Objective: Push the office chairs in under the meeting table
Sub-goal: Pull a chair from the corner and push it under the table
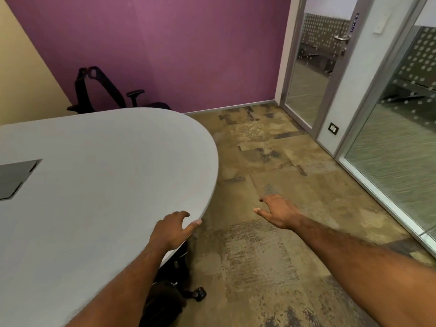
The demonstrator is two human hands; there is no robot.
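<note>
Near chair (169, 274) sits mostly under the table (106, 161), one caster (200, 294) poking out. The far chair (101, 93) is across the table by the purple wall (188, 43). Over the table edge the left hand (171, 230) has loose fingers and holds nothing; the right hand (276, 213) is spread over the carpet (271, 267).

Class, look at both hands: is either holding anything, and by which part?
Nothing is held. The left hand is loosely open over the rim of the meeting table; the right hand is open above the floor.
</note>
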